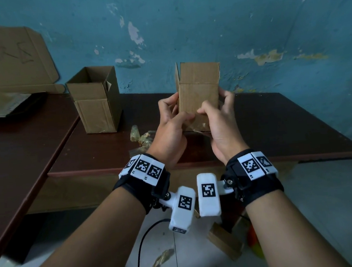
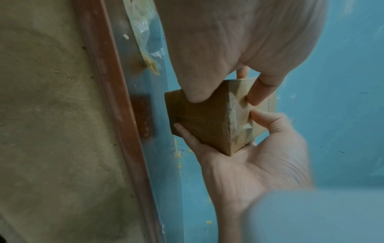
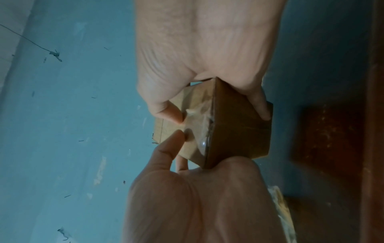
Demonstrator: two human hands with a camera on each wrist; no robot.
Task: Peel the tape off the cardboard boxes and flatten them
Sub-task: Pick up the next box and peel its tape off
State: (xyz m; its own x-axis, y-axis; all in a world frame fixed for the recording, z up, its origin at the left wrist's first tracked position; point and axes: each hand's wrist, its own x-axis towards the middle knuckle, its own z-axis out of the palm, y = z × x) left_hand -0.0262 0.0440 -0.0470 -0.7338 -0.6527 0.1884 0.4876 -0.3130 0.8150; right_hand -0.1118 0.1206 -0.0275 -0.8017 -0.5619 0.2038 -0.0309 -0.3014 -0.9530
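Observation:
I hold a small brown cardboard box (image 1: pixel 198 83) upright in the air over the table, its top flaps standing open. My left hand (image 1: pixel 179 110) grips its left side and my right hand (image 1: pixel 212 103) grips its right side. Both thumbs lie on the near face, low down. The wrist views show wrinkled clear tape (image 2: pixel 239 115) (image 3: pixel 199 121) stuck over the box's (image 2: pixel 203 125) (image 3: pixel 239 128) bottom edge, with both thumb tips touching it. A second open box (image 1: pixel 95 101) stands on the table to the left.
Crumpled peeled tape (image 1: pixel 140 138) lies on the dark brown table (image 1: pixel 274 126) just left of my left wrist. Flattened cardboard (image 1: pixel 13 55) leans on the blue wall at the back left. A black cable (image 1: pixel 141 250) and a wooden block (image 1: pixel 224 242) lie on the floor below.

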